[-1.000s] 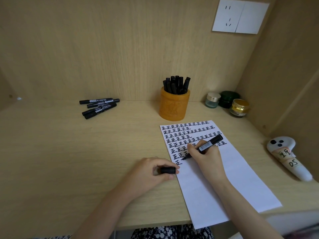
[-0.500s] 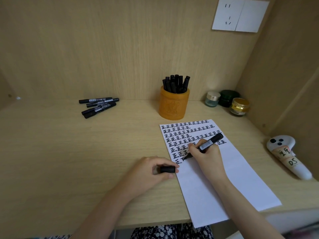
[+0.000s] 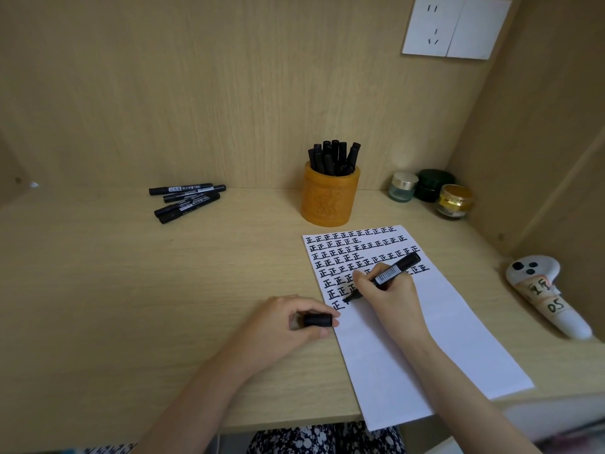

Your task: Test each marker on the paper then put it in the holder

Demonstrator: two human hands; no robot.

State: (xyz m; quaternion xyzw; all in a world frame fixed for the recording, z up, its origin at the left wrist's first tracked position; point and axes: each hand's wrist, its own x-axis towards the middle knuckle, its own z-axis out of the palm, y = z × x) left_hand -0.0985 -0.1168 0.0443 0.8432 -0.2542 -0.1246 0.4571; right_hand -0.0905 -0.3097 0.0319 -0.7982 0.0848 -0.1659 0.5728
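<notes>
My right hand (image 3: 386,296) grips an uncapped black marker (image 3: 389,273), its tip touching the white paper (image 3: 425,339) at the lowest row of black marks. My left hand (image 3: 281,326) pinches the marker's black cap (image 3: 317,320) and rests on the desk at the paper's left edge. Rows of black characters fill the paper's upper part. Behind the paper stands the orange carved holder (image 3: 329,199) with several black markers upright in it. Several more capped black markers (image 3: 186,201) lie in a loose pile at the back left of the desk.
Three small jars (image 3: 432,191) sit in the back right corner against the wall. A white controller with paper labels (image 3: 543,290) lies at the right edge of the desk (image 3: 131,290). The paper's near end hangs over the desk's front edge.
The marker tip has shifted slightly rightward along the lowest row as my right hand writes. My left hand with the cap has stayed put.
</notes>
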